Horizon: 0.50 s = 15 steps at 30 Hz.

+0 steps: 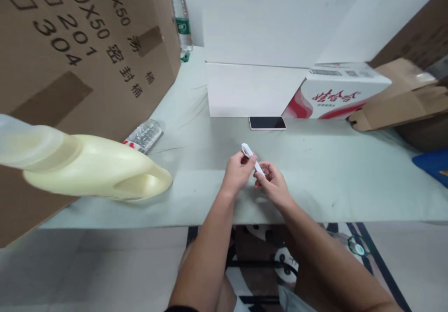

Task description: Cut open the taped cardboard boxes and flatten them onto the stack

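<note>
Over the near part of the table, both hands hold a slim white stick-like object (257, 166) with a wider, angled far end that shows a small dark opening. Its exact kind cannot be made out. My left hand (238, 169) is closed around its upper part, thumb and fingers pinching it. Lower down, my right hand (272, 181) grips the near end, with its fingers curled and partly hidden. A phone (268, 123) with a dark screen lies flat beyond the hands, touching neither.
A pale yellow jug-like bottle (101, 167) stands left, before a large cardboard box (115, 83). Crumpled clear plastic (147, 134) lies beside it. A water bottle (182, 20) is behind. White boxes (259, 90) line the back; open cardboard (402, 102) and something blue (434, 165) are right.
</note>
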Available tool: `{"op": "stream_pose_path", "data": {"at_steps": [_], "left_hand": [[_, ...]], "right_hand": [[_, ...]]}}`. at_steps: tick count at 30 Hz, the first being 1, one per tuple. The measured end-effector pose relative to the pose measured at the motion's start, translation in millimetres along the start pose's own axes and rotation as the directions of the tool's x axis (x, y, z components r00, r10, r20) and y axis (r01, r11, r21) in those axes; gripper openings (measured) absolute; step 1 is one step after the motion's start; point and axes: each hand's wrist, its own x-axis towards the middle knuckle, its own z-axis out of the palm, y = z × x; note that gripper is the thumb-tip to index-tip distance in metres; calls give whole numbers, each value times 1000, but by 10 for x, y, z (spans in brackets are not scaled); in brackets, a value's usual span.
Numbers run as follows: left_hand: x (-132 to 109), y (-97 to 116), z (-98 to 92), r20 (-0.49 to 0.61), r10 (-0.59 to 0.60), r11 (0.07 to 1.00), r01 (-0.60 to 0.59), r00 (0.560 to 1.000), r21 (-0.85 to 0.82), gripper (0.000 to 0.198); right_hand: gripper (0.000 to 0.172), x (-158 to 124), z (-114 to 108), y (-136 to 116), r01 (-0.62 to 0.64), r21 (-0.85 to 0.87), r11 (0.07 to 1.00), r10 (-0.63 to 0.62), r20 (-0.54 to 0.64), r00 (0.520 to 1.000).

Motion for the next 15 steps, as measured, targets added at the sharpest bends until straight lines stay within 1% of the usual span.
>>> {"op": "stream_pose_path", "data": {"at_steps": [3,6,8,10,12,15], "left_hand": [[46,33,0,-47,-24,988,17,999,-155,26],[42,69,5,-87,-79,962,53,993,-268,37],[31,88,15,-92,-120,950,87,989,-299,45],[28,101,28,-85,-158,943,125,984,-310,49],[33,109,39,-83,-183,939,149,980,-311,46],[50,115,54,-99,-194,939,155,976,-308,41]], "right_hand": [[41,-39,-174,-38,1,-58,998,-2,-10,1000],[31,-78,-340,-58,30,-113,993,-40,-82,996],[27,-92,-423,-70,30,-111,993,-43,-120,992],[27,-96,-483,-81,31,-93,995,-45,-154,987],[27,-92,-533,-92,41,-67,997,-54,-194,980],[31,-79,-606,-101,66,-14,998,-67,-249,966]]}}
